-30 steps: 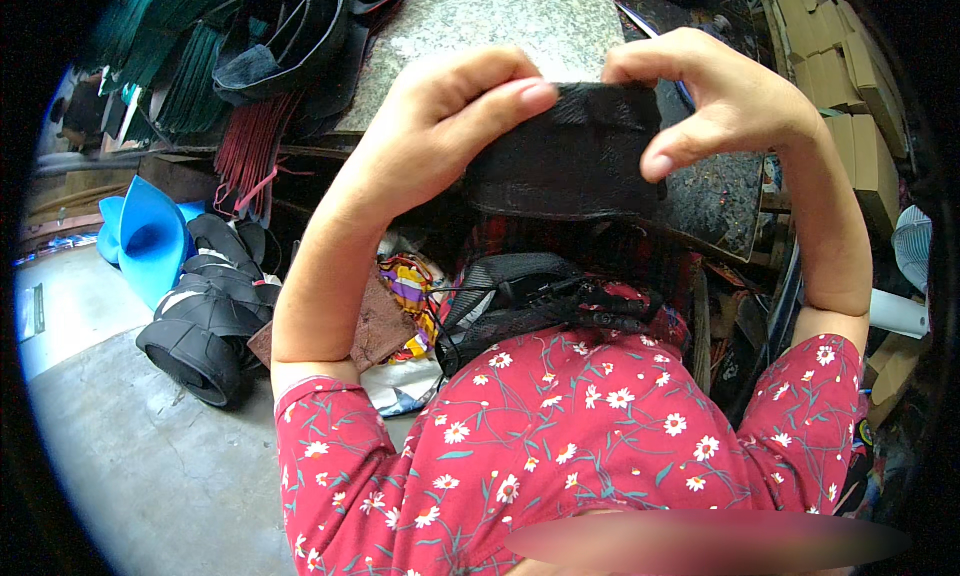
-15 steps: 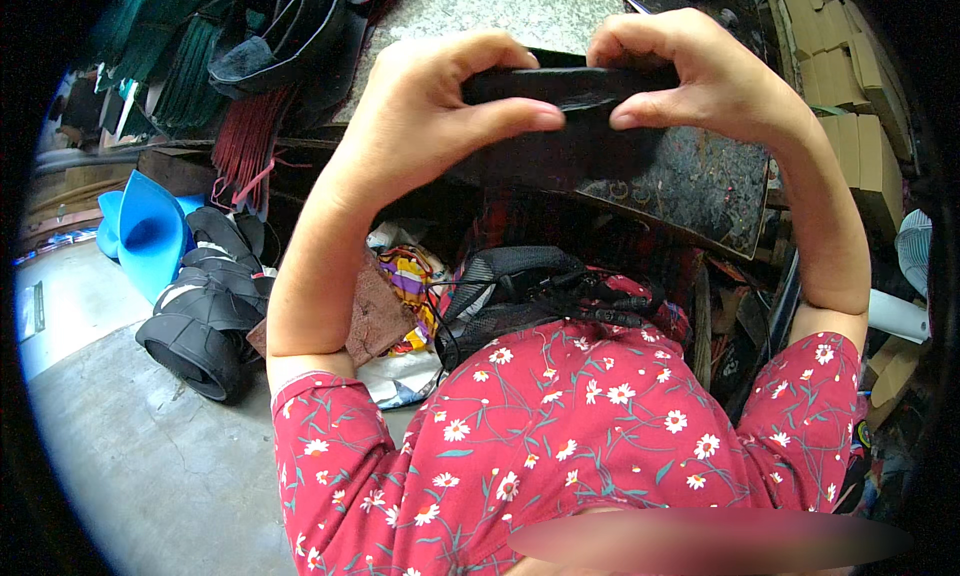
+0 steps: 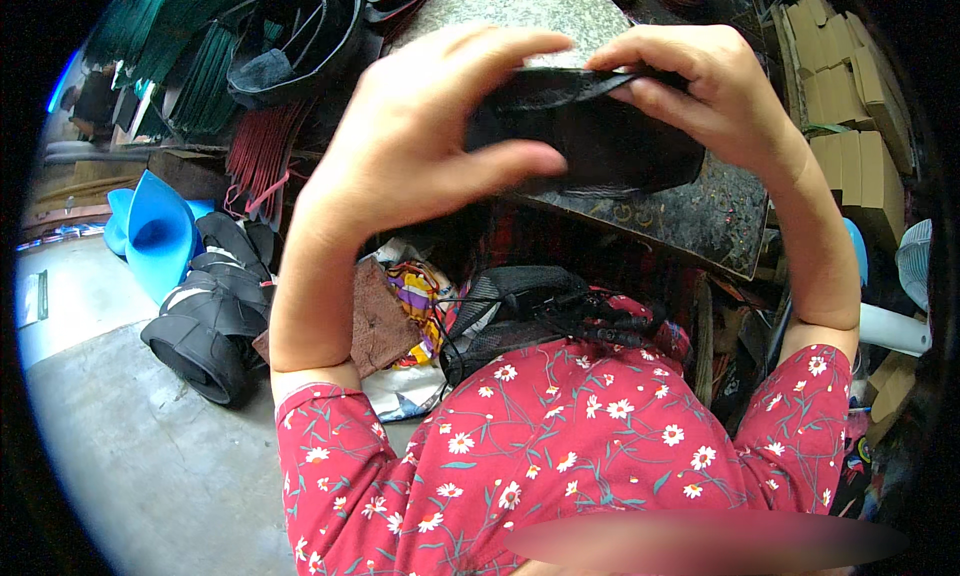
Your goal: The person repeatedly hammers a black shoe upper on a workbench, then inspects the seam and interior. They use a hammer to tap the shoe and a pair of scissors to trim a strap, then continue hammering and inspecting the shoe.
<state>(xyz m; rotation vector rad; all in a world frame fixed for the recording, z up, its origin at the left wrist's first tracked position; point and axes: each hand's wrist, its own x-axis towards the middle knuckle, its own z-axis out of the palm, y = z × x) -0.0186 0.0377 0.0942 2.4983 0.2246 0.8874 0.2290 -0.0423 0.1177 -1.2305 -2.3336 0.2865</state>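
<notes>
A black, flexible, curved piece (image 3: 630, 151), perhaps a shoe upper, hangs in front of me over the worktable, its rim bent round. My right hand (image 3: 700, 86) pinches that rim between thumb and fingers. On the other side my left hand (image 3: 440, 126), slightly blurred, has its thumb and fingers spread wide around the piece's left end. It does not grip, though its palm may touch the piece; the contact is hidden. Below the piece shows the dark, stained edge of the worktable (image 3: 720, 211).
Black strap-like loops (image 3: 290, 51) and bundles of green strips (image 3: 195, 81) lie at the upper left, above red strips (image 3: 262, 161). Blue curved sheets (image 3: 155, 231) and stacked black moulded pieces (image 3: 205, 326) stand on the left. Cardboard boxes (image 3: 840, 106) line the right, near a white fan (image 3: 912, 266).
My left hand has loosened from the black piece and its fingers have spread. The piece has opened out and tipped, showing more of its broad face, while my right hand keeps its rim.
</notes>
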